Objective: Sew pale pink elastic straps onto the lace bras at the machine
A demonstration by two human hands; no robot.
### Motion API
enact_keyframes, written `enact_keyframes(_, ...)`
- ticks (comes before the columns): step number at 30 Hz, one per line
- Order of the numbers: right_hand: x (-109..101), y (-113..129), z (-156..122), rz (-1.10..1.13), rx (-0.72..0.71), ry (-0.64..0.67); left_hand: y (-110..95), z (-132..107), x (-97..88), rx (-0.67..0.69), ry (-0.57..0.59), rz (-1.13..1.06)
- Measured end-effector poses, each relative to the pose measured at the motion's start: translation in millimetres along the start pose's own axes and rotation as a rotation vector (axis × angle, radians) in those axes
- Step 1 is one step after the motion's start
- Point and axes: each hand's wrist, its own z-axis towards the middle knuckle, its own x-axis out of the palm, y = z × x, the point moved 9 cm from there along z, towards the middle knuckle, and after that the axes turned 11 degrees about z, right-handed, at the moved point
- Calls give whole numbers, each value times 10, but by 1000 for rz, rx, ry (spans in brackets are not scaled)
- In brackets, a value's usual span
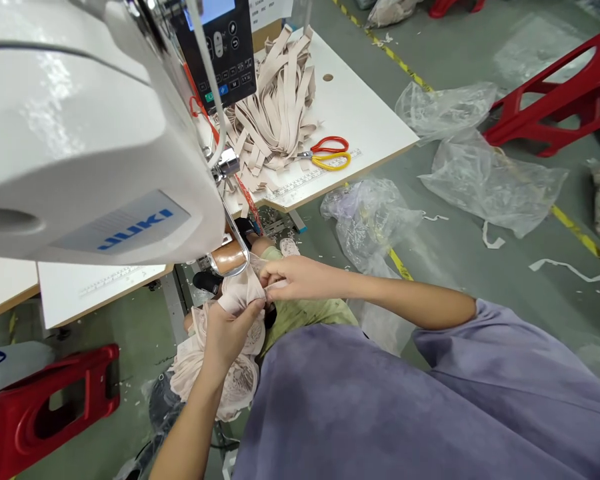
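Below the head of a white sewing machine (pixel 180 160), both my hands are closed on a pale beige garment piece (pixel 241 292). My left hand (pixel 233 328) pinches its lower edge between thumb and fingers. Close beside it, my right hand (pixel 297 277) grips a gathered fold, fingertips nearly meeting the left thumb. The upper part of the piece reaches the curved metal guard (pixel 243 257) near the machine's sewing end. Beneath my left wrist hangs a bunch of beige lace-trimmed garments, which look like bras (pixel 220 380). The needle is hidden.
On the white table (pixel 365 113) lie a heap of beige fabric strips (pixel 280 100) and scissors (pixel 333 155) with red and yellow handles. A control panel (pixel 225 53) stands behind the machine. Red stools (pixel 555 93) and clear plastic bags (pixel 490 180) are on the floor.
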Motion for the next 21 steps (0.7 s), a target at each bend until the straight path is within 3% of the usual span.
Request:
enact_keyframes(4,6,-104,50,44,40,49,135,38,34,-46,32,-114)
enact_keyframes(12,109,-243,39,361,150,37,290,148,111,-141,21,-427)
enact_keyframes(16,52,-169,27,232,104,-51,294,155,151,-170,-29,-549)
enact_keyframes(21,-9,114,29,-18,-88,-139,216,86,146,-167,-140,-619)
